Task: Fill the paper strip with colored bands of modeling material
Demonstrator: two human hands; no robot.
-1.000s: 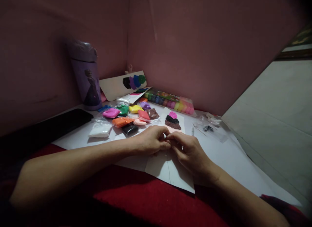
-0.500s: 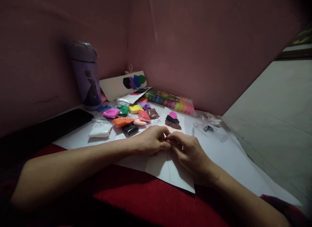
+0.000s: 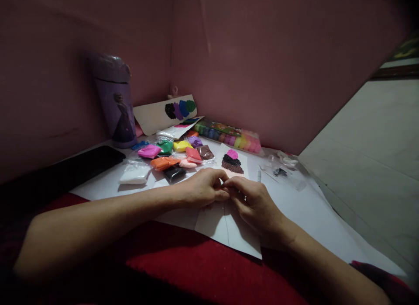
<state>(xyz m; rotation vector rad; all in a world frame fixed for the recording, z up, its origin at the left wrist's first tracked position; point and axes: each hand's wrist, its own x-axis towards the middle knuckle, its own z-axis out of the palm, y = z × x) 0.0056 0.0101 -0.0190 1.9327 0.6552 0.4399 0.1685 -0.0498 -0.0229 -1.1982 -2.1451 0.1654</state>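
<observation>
Over a strip of white card, my left hand and my right hand meet at the fingertips. Both are closed in a pinch, and whatever lies between the fingers is too small and hidden to make out. The card's far end carries clay-like patches: a pink one on top, a black one below it, then a brown one. Pale peach colour shows beneath the brown, partly covered by my fingers. A thin drawn line runs down the near part of the card.
Several small bags of coloured clay, including an orange one and a white one, lie left of the card. Behind stand a purple tumbler and a clay pack. A dark phone-like slab lies left; clear plastic bags lie right.
</observation>
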